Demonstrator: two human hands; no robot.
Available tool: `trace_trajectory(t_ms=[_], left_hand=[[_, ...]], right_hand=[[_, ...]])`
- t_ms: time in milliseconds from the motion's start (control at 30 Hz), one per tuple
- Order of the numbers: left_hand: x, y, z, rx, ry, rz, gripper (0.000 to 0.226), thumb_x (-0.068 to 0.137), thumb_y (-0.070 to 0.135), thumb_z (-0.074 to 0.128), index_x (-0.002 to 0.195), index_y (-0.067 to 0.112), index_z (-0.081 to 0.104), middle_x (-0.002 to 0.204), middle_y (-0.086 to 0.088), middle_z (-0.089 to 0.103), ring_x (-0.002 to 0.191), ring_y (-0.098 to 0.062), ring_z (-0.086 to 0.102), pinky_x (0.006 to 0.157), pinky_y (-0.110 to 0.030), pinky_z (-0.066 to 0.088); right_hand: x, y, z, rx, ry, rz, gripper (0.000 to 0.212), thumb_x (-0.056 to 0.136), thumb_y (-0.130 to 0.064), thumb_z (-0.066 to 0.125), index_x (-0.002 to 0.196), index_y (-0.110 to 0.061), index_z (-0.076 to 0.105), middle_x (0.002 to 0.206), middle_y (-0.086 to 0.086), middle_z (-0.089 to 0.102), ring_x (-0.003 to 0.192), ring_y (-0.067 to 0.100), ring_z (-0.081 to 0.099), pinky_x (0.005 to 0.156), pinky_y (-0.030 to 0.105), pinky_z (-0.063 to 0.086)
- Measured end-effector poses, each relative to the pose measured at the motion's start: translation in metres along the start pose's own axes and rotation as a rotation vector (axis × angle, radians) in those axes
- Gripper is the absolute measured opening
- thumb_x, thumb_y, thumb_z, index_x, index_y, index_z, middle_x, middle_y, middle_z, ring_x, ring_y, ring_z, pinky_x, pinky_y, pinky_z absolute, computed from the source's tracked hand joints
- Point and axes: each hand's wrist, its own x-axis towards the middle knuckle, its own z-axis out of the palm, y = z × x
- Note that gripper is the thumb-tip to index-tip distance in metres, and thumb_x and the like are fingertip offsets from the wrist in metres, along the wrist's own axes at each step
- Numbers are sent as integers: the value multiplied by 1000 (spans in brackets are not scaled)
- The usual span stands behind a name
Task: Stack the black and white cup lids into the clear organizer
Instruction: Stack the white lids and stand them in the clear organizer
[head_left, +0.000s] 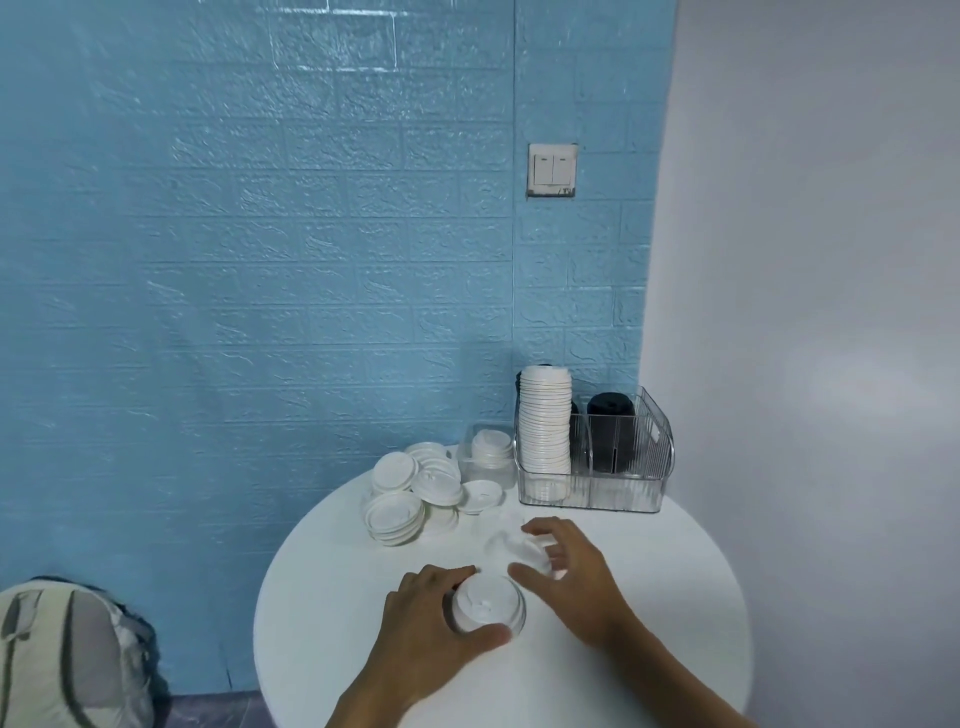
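My left hand (426, 618) grips a short stack of white cup lids (488, 605) near the front of the round white table (322, 623). My right hand (576, 577) hovers just right of it, fingers spread over another white lid (524, 548) that looks blurred. The clear organizer (623, 488) stands at the back right; a tall column of white lids (545, 421) fills its left slot and black lids (610, 431) sit in the slot to the right. A loose pile of white lids (415, 486) lies left of the organizer.
A small clear container (488, 457) holding white lids stands between the pile and the organizer. A blue brick-pattern wall with a light switch (552, 169) is behind the table. A grey backpack (67, 654) sits on the floor at the lower left.
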Motion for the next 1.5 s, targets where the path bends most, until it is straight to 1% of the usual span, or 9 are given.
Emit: trace_trajectory(t_ms=[133,267,333,400,500,700,867,1133,1500], left_hand=[[-1,0,-1,-47,14,-18,111,46,91,65,145,48,40,120,35,51,116,-1,49,100,-25,33],[-1,2,0,-54,61,15,102,42,100,62,133,61,39,114,45,47,113,4,52,105,-25,36],[-1,4,-2,-16,3,27,116,31,110,43,135,58,40,125,40,50,126,1,50,113,-28,36],[0,3,-4,-8,-39,11,124,31,109,48,140,51,44,133,32,54,130,-4,50,114,-30,36],[2,-1,-3,-36,-25,1,112,39,95,67,139,49,49,130,28,60,126,-5,51,112,-33,38],[-1,-2,0,-71,4,21,95,42,90,73,127,53,52,121,32,58,118,-1,51,108,-33,40],[0,-6,4,-125,46,40,81,42,82,80,114,51,58,111,29,62,108,2,55,100,-30,46],[0,-4,5,-57,43,62,89,44,89,72,123,53,54,116,32,59,113,0,54,101,-27,40],[-1,-5,6,-68,53,95,78,53,80,76,121,50,54,114,33,62,110,2,55,101,-30,43]], right_hand=[[-10,-6,10,-78,-153,-144,41,67,-43,79,103,-47,60,112,-21,58,104,5,61,91,33,53],[-12,-5,11,-69,-239,-195,41,68,-44,83,107,-38,70,119,-22,57,112,6,60,94,24,49],[-13,-6,12,-33,-257,-212,36,69,-46,84,103,-39,74,119,-23,59,113,4,62,94,20,47],[-14,-8,12,4,-261,-207,31,73,-50,83,101,-39,76,119,-22,61,113,4,63,97,21,47],[-15,-9,13,24,-252,-196,26,78,-49,80,101,-37,79,118,-19,63,112,4,64,99,21,47],[-14,-12,13,39,-260,-166,24,73,-47,82,93,-34,81,116,-17,64,110,4,65,97,18,46],[-14,-14,15,30,-274,-173,17,69,-49,81,83,-53,73,114,-19,62,110,4,64,98,22,46],[-13,-14,12,27,-295,-176,19,67,-48,81,79,-58,70,112,-28,61,109,0,64,98,22,47],[-13,-15,10,164,-345,-105,26,74,-31,88,96,-39,77,122,-7,65,117,5,64,105,26,49]])
